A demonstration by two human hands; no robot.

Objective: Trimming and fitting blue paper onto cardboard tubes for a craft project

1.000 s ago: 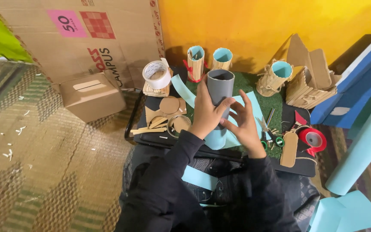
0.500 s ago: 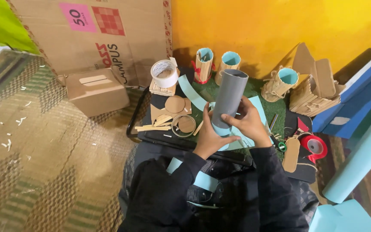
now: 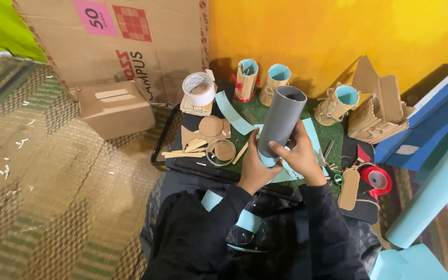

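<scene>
Far out from my grip, up and to its left, I see the big flattened cardboard sheet leaning against the wall, with a small closed cardboard box on the woven mat below it. Well off to the grip's right lies a long light-blue paper roll, slanting down past the table edge. Beyond the grip, against the yellow wall, stand two stick-clad pen holders with blue linings, a third round holder and a small cardboard house. At the centre is the grey tube, tilted with its open mouth up and away from me; I have it grasped near its lower end over the table. My left hand cups it from below and on the left, thumb laid on its side; my right hand wraps it from the right, fingers curled onto the front. A light-blue paper strip lies just left of the tube. Further left of the grip sit a white tape roll, some cardboard discs and a clear ring. Down to the right lies a red tape dispenser, with scissors between it and my right hand.
</scene>
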